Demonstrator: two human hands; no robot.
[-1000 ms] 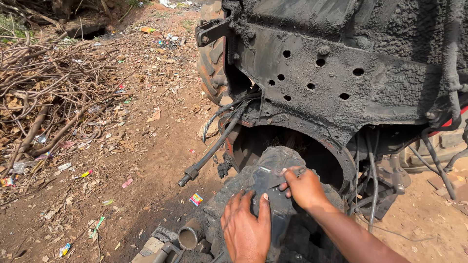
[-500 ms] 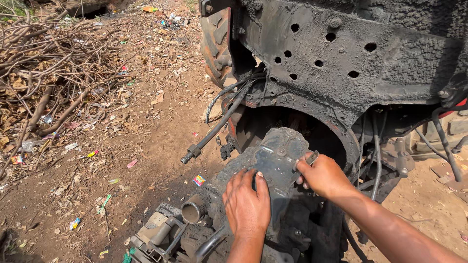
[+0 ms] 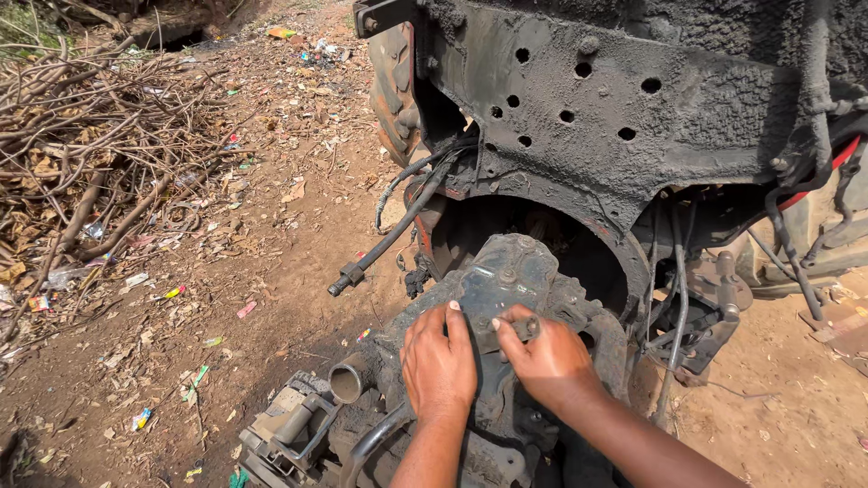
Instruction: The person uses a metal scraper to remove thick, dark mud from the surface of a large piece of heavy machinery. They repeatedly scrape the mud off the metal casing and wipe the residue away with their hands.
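under both hands point(image 3: 493, 357), greasy engine housing point(image 3: 506, 280)

Both hands rest on a grimy engine block point(image 3: 506, 298) lying on the dirt ground point(image 3: 271, 271). The left hand point(image 3: 438, 366) lies flat on its top; just right of it, the right hand point(image 3: 547, 361) grips a small dark tool point(image 3: 527, 327). Beyond them rises a greasy vehicle frame point(image 3: 633, 117) pierced with holes, a loose hose point(image 3: 389, 235) hanging at its left. Dry branches point(image 3: 81, 154) pile far left.
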